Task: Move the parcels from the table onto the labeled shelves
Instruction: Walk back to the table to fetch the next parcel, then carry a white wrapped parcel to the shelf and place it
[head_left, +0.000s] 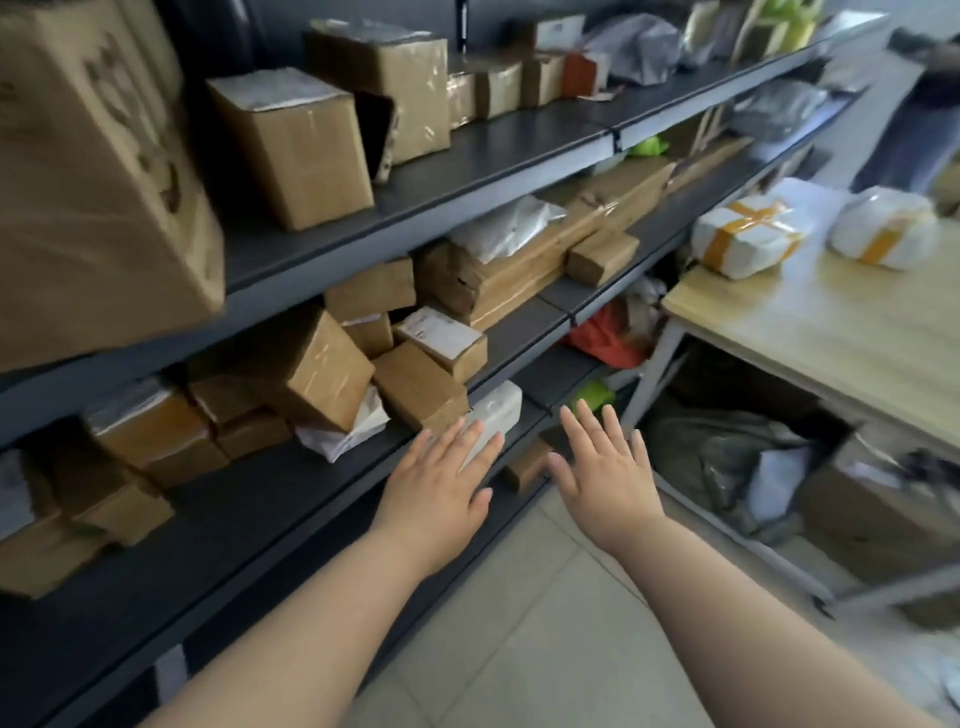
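Left hand (441, 483) and right hand (602, 478) spread flat by a white boxy parcel (501, 408).

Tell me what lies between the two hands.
In the head view, a small brown cardboard box shows in the gap between the left hand and the right hand.

We're along the dark rack now: the top shelf (519, 150) carries brown cartons (296, 150) standing upright, with grey mailers (639, 47) further along; the shelf below (249, 509) is crowded, small brown boxes (311, 364) tumbled against each other and long flat cartons (545, 260) beyond them; to the right, the pale wooden table (831, 338) bears a white parcel crossed with orange tape (748, 234), a second white bundle (883, 228) near it; dark sacks (727, 452) lie heaped beneath.
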